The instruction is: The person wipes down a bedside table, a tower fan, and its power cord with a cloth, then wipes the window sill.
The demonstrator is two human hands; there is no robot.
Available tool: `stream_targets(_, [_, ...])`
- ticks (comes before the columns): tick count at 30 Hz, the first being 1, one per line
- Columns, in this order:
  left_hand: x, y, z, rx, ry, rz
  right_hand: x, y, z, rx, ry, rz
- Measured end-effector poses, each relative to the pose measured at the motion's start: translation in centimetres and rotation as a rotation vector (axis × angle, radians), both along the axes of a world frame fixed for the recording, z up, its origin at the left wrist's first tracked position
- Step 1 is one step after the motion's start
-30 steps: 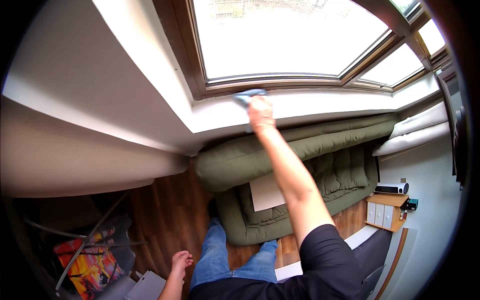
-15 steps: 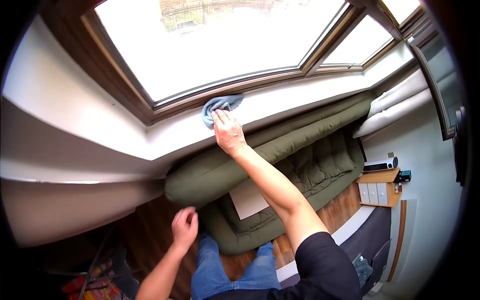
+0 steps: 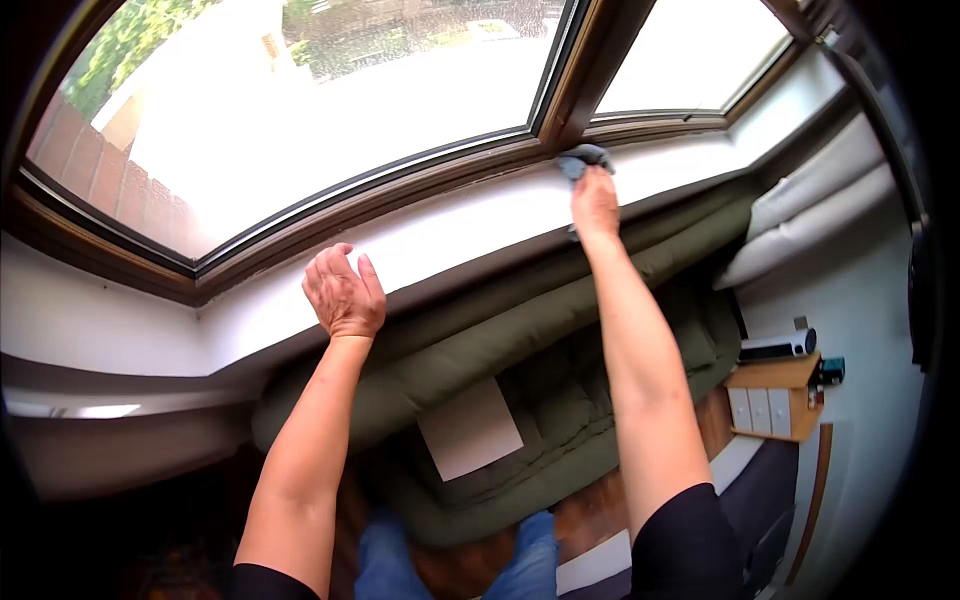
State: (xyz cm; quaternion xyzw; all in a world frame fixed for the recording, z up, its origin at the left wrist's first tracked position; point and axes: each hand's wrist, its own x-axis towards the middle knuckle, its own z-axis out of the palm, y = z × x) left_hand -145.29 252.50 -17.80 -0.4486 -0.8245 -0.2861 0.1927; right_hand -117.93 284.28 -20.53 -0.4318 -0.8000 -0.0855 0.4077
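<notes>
My right hand [image 3: 597, 203] presses a blue-grey cloth [image 3: 585, 158] onto the white windowsill [image 3: 450, 215], close to the foot of the upright brown post between two window panes. Part of the cloth is hidden under the fingers. Over the left stretch of the sill is my left hand [image 3: 343, 290], its thumb apart from the fingers and nothing in it. Whether it touches the sill I cannot tell. Just beyond both hands runs the brown window frame [image 3: 400, 190].
Below the sill stands a dark green padded sofa [image 3: 480, 370] with a pale flat board [image 3: 470, 430] on its seat. White curtains [image 3: 815, 205] hang at the right. A small wooden drawer unit [image 3: 775, 395] carries a white device [image 3: 780, 345].
My right hand has slid the cloth rightward along the sill to the window post. My left hand has risen from beside the sofa to the sill. The view has shifted to the left.
</notes>
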Motion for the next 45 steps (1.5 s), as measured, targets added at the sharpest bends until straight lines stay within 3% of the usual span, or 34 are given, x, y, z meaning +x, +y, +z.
stream_targets(4, [0.4, 0.8, -0.6, -0.065, 0.099, 0.114, 6.2, 7.7, 0.9, -0.179, -0.060, -0.198])
stream_targets(5, [0.4, 0.7, -0.5, -0.076, 0.114, 0.123, 6.9, 7.9, 2.2, -0.328, 0.023, -0.245])
stream_targets(7, [0.4, 0.9, -0.7, -0.079, 0.141, 0.151, 7.0, 7.7, 2.2, -0.325, 0.163, -0.112])
stream_targets(9, [-0.1, 0.8, -1.1, -0.112, 0.141, 0.146, 3.4, 1.6, 3.4, -0.266, 0.232, 0.234])
stream_targets(10, [-0.1, 0.8, -1.3, -0.119, 0.166, 0.152, 1.6, -1.6, 3.0, -0.209, 0.038, 0.417])
stream_targets(12, [0.0, 0.8, -1.2, -0.136, 0.168, 0.165, -4.2, -8.8, 3.2, -0.126, -0.026, 0.789])
stream_targets(15, [-0.1, 0.8, -1.4, -0.140, 0.193, 0.175, -8.7, -13.4, 2.5, 0.001, 0.007, 0.926])
stream_targets(19, [-0.1, 0.7, -1.3, -0.141, 0.177, 0.170, -2.9, -6.1, 3.7, -0.135, -0.097, 0.782])
stream_targets(21, [0.2, 0.9, -1.1, -0.133, 0.169, 0.167, 3.8, 0.1, 3.8, -0.139, -0.145, 0.616])
stream_targets(22, [0.3, 0.9, -1.0, -0.131, 0.179, 0.160, 7.2, 3.8, 2.4, -0.020, -0.147, 0.483])
stream_targets(24, [0.0, 0.7, -1.1, -0.126, 0.196, 0.151, 13.6, 11.3, 1.3, -0.183, -0.134, 0.252])
stream_targets(25, [0.1, 0.7, -1.1, -0.126, 0.189, 0.159, 16.0, 14.8, 0.0, -0.091, -0.167, 0.103])
stream_targets(27, [0.2, 0.8, -0.9, -0.083, 0.229, 0.139, 16.0, 15.9, 1.4, -0.196, -0.127, -0.010])
stream_targets(28, [0.1, 0.8, -1.0, -0.092, 0.219, 0.143, 14.8, 15.3, 0.7, -0.199, -0.050, 0.025])
stream_targets(29, [-0.1, 0.5, -0.9, -0.090, 0.211, 0.144, 12.4, 12.5, 1.7, -0.382, -0.026, 0.134])
stream_targets(30, [0.1, 0.4, -1.0, -0.095, 0.190, 0.150, 6.9, 5.4, 1.7, -0.116, -0.045, 0.409])
stream_targets(31, [0.3, 0.8, -0.8, -0.099, 0.181, 0.144, 3.7, 0.8, 2.7, 0.012, -0.067, 0.530])
stream_targets(32, [0.2, 0.8, -0.7, -0.089, 0.207, 0.151, 3.5, 0.0, 3.3, -0.135, -0.121, 0.552])
stream_targets(33, [0.6, 1.6, -1.0, -0.066, 0.199, 0.133, -0.2, -5.4, 3.1, -0.062, -0.097, 0.838])
stream_targets(35, [0.0, 0.7, -1.2, -0.076, 0.211, 0.150, -0.7, -6.8, 4.5, -0.090, -0.137, 0.871])
stream_targets(38, [-0.2, 0.6, -0.8, -0.090, 0.196, 0.177, 2.6, -1.0, 3.2, -0.098, -0.101, 0.784])
stream_targets(39, [0.3, 0.9, -0.8, -0.094, 0.174, 0.179, 7.3, 5.3, 1.7, -0.115, -0.076, 0.589])
stream_targets(43, [0.0, 0.8, -1.2, -0.051, 0.248, 0.150, 16.3, 16.3, -0.1, -0.205, -0.071, 0.188])
stream_targets(45, [-0.4, 0.6, -1.6, -0.042, 0.249, 0.135, 16.5, 17.9, -0.3, -0.146, -0.128, 0.136])
